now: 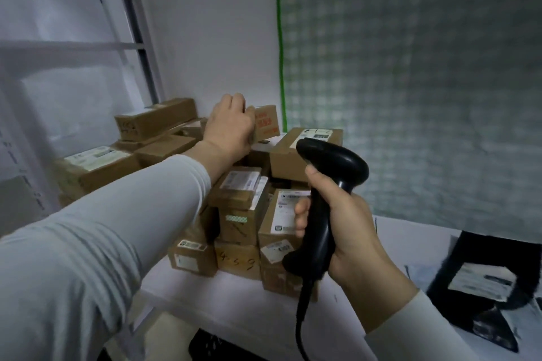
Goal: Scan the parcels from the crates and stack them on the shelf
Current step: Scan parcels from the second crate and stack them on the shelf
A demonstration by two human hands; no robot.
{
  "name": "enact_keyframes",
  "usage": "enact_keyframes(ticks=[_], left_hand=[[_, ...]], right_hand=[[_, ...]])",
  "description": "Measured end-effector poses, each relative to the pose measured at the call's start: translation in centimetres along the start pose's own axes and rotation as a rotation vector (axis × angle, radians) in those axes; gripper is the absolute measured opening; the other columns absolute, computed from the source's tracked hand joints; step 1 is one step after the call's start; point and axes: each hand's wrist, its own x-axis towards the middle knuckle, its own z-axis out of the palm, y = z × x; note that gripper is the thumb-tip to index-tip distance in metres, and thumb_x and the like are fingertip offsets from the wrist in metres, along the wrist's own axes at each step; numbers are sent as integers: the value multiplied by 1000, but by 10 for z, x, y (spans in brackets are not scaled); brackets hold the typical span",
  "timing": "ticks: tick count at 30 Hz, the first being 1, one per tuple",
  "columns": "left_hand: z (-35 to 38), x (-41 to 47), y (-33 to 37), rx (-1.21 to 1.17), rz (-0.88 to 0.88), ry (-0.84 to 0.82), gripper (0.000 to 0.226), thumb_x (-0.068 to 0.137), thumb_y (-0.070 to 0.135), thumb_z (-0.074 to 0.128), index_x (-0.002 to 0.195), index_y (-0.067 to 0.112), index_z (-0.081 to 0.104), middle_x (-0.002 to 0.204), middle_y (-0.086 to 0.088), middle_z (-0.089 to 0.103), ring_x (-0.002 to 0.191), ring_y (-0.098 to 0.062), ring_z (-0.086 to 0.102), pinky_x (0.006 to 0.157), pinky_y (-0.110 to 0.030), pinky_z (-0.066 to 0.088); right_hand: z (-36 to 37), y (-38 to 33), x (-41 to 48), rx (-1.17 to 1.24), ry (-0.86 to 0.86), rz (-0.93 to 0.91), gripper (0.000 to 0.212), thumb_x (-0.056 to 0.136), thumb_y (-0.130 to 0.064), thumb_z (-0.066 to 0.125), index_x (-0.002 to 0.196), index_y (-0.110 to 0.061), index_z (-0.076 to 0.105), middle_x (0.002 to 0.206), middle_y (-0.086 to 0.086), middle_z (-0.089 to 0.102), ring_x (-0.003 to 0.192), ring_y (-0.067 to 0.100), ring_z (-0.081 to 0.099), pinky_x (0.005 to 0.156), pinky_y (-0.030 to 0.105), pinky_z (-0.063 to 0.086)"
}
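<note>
Shelf: right hand holds upright scanner facing parcels.

Mostly brown cardboard here: the parcels are tan with white labels and black print. The small box at 12 o'clock has red lettering, and the numbered box at 6 has yellow-orange handwriting. The scanner is all black, the sleeves pale grey-white. The curtain at 2 o'clock is a faded green-and-white check with a bright green edge. The shelf is white.

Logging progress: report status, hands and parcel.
Left hand grips small box atop parcel stack. Right hand holds scanner. Nothing seen blocking.
</note>
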Motion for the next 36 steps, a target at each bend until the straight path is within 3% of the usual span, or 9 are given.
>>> enact_keyframes(ticks=[9,14,18,24,30,33,36], left_hand=[[59,88,27,-23,-23,-88,60,83,35,69,128,2,49,126,-16,42,117,-33,38,95,-39,36],[80,90,35,-426,-101,-145,49,92,16,61,135,0,42,137,-21,36,127,-37,37,106,-46,38],[76,72,31,-499,-129,-79,51,97,24,53,141,6,35,144,-19,28,129,-36,39,109,-42,36],[51,22,8,-525,-208,-47,39,99,22,44,132,2,46,136,-22,38,121,-37,45,106,-42,37],[24,-69,-5,-539,-248,-71,38,98,24,46,129,2,51,131,-20,47,120,-34,47,100,-35,35],[24,-126,-15,-585,-281,-132,37,98,25,47,129,6,52,129,-17,48,121,-32,46,100,-35,36],[30,-193,-28,-601,-367,-182,39,97,24,48,131,6,51,127,-17,50,119,-31,48,98,-36,39]], right_hand=[[-23,5,40,7,-52,120,34,78,-31,72,90,-1,61,58,14,57,38,22,49,39,25,41],[-32,9,47,-26,-57,109,51,70,-37,71,102,0,56,54,11,54,40,20,48,39,24,41],[-30,12,37,-24,-48,107,41,81,-30,70,100,3,58,56,12,55,39,20,49,39,25,41],[-22,4,4,-230,-132,166,33,82,-32,70,77,-1,61,55,11,57,39,19,50,39,23,42],[-13,0,-30,-594,-205,137,37,85,-30,70,96,5,65,54,11,55,38,18,47,38,24,40],[-1,22,-49,-689,-290,198,32,85,-30,71,94,0,64,55,11,56,40,19,50,39,25,41],[18,63,-68,-636,-362,362,29,84,-33,70,84,-6,60,57,10,56,42,18,50,40,25,41]])
